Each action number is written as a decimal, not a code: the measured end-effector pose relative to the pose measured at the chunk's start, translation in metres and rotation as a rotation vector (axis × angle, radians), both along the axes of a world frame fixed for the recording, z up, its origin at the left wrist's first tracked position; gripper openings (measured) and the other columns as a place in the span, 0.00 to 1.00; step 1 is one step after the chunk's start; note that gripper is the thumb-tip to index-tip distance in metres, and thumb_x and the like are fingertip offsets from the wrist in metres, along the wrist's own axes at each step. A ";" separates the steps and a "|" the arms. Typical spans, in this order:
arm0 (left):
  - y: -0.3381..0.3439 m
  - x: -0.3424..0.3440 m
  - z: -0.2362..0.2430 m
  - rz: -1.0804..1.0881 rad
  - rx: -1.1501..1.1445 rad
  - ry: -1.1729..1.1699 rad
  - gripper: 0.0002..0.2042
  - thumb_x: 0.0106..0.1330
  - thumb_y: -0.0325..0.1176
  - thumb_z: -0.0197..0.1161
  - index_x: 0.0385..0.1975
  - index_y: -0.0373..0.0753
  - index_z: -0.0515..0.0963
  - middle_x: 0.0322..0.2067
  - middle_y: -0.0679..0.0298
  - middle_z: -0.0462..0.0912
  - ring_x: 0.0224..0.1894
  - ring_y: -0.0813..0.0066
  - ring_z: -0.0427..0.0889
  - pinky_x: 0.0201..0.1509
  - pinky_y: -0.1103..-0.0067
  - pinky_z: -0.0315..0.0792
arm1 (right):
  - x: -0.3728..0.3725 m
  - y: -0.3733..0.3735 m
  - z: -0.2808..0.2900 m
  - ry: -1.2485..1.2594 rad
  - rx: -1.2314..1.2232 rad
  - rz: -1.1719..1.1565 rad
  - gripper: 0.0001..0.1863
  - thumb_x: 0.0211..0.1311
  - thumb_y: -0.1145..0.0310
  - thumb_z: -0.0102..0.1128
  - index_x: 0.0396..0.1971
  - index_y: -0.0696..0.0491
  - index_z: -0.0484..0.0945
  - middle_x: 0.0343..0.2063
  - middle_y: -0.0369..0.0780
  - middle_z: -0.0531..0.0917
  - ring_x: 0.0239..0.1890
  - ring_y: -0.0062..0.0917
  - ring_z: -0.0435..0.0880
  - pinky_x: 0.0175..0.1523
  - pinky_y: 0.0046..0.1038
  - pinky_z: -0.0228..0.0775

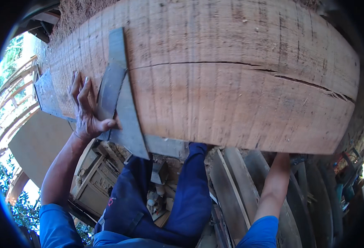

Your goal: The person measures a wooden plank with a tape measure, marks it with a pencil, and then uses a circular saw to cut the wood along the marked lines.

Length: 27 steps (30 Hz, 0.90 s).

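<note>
Blue-sleeved forearms rise from the lower edge, with dark blue trousers [165,206] between them. Beyond these, a wide reddish plank [231,82] fills most of the view; a long crack [240,68] runs across its face toward the right end. A grey metal square [126,111] lies flat on the plank, one arm running across the face away from the body, the other following the near edge. The left hand [87,111] rests directly on this square: fingers are spread flat over the plank just left of the blade, and the thumb presses against the blade's near portion. This is an open, flat hold that pins the tool rather than a closed grasp. The right forearm [275,186] reaches up under the near edge, well to the right of the left hand; that hand is hidden behind the wood, so its hold cannot be told. Stacked boards [231,190] and wood scraps [157,194] lie below. Judging by the layout, the step in hand is squaring a line across the plank. The next move likely calls for keeping the square seated firmly against the edge, without slipping, while the line is marked.
</note>
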<state>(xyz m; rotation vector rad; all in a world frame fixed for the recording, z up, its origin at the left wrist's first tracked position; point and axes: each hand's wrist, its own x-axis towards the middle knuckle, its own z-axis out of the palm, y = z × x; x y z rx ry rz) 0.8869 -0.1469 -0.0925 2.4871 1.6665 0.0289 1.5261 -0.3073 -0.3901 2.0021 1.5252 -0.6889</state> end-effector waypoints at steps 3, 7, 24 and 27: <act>-0.002 0.003 0.001 0.002 0.018 0.000 0.59 0.49 0.81 0.56 0.71 0.37 0.54 0.72 0.38 0.47 0.76 0.39 0.44 0.75 0.46 0.40 | -0.024 0.003 0.049 0.076 -0.081 -0.026 0.33 0.59 0.59 0.63 0.66 0.45 0.68 0.57 0.46 0.80 0.57 0.47 0.79 0.61 0.44 0.73; -0.012 -0.007 0.002 0.062 0.028 0.011 0.58 0.45 0.79 0.61 0.71 0.43 0.56 0.72 0.41 0.48 0.77 0.38 0.41 0.71 0.37 0.31 | -0.097 0.010 0.140 0.188 -0.213 -0.167 0.35 0.57 0.59 0.65 0.66 0.44 0.67 0.56 0.46 0.81 0.56 0.47 0.80 0.60 0.43 0.74; -0.012 -0.003 0.001 0.105 0.043 -0.009 0.57 0.44 0.75 0.63 0.72 0.49 0.55 0.73 0.47 0.47 0.78 0.46 0.37 0.71 0.35 0.29 | -0.311 -0.152 0.403 1.046 0.418 -1.257 0.10 0.53 0.78 0.57 0.37 0.58 0.76 0.22 0.36 0.78 0.21 0.19 0.78 0.27 0.24 0.71; -0.009 0.001 0.001 0.114 0.045 -0.004 0.56 0.44 0.75 0.63 0.72 0.49 0.55 0.73 0.47 0.47 0.78 0.46 0.38 0.71 0.35 0.30 | -0.329 -0.161 0.438 1.061 0.351 -1.319 0.08 0.52 0.78 0.59 0.35 0.58 0.76 0.22 0.35 0.78 0.22 0.19 0.77 0.27 0.24 0.69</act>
